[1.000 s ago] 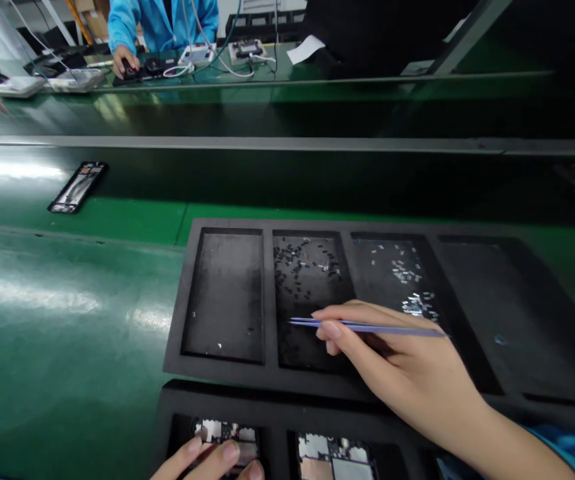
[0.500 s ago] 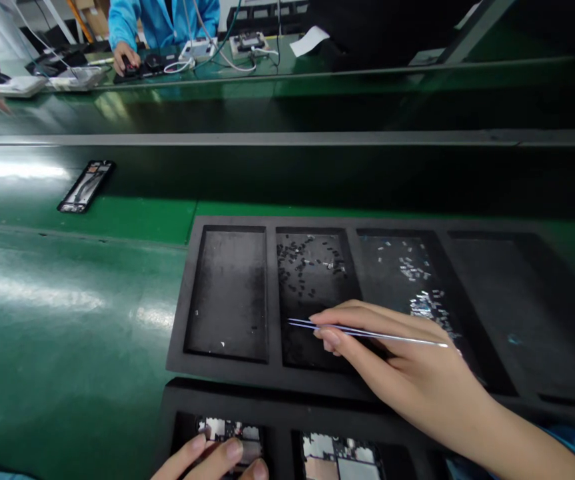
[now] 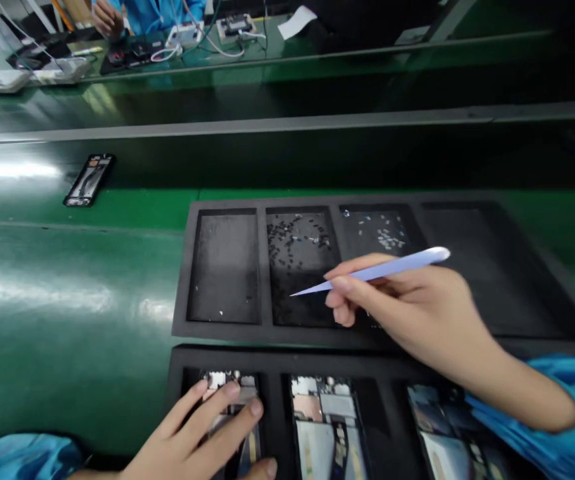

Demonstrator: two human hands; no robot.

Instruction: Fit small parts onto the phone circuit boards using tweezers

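My right hand (image 3: 407,300) grips a pair of tweezers (image 3: 392,267) between thumb and fingers. Their tip hovers over the second compartment of a black foam tray (image 3: 262,267), where small black pieces (image 3: 287,240) lie scattered. Whether the tip pinches anything is too small to tell. My left hand (image 3: 202,433) rests with spread fingers on an opened phone (image 3: 217,381) in a nearer foam tray (image 3: 277,360). A second opened phone (image 3: 317,433) lies in the slot to the right. Another phone (image 3: 442,440) sits further right, partly below my right forearm.
Small silvery pieces (image 3: 390,237) lie in the third compartment. One more phone frame (image 3: 88,180) is on the green bench (image 3: 67,293) at the far left. Beyond a grey rail (image 3: 217,127), a co-worker's hand (image 3: 107,17) is above devices and cables.
The tweezers have rolled from edge-on to broad side, with their back end raised. My view has tipped down, showing more of the phones. The co-worker's hand has lifted off a device.
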